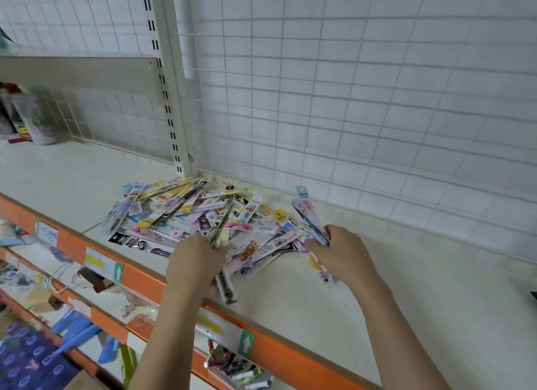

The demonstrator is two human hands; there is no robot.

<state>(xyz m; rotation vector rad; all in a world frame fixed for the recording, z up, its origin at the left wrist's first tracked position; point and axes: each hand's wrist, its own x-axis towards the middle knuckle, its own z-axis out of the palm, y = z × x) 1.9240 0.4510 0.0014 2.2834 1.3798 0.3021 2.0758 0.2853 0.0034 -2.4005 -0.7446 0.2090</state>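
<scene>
1. Head view, step in hand. We judge the work to be sorting. The pile of packets (174,215) lies on the shelf (436,302), spread from the foot of the back post toward the front edge. Both grips work at its near side.
2. Head view, left grip (194,262). The fingers are curled tight round a dark slim packet (223,224), which slants up and back over the pile. Blurred packet ends show below the hand, close to the front edge.
3. Head view, right grip (344,248). It is closed on a pink-and-blue bundle (309,215) at the pile's right end. The bundle's top stands up above the pile.
4. Next move, in our judgement. The held packets must be lifted clear. The glossy sleeves overlap, so a firm pinch and a straight lift should keep loose neighbours from sliding over the front edge.
5. Surface. The shelf is pale and carries an orange front rail (139,276) with labels and a green arrow tag (245,343).
6. Room. A white wire grid (348,99) backs the shelf, beside a slotted upright post (168,99). Bagged goods (32,119) stand at the far left back corner. Blue goods (75,331) lie on the shelves below.
</scene>
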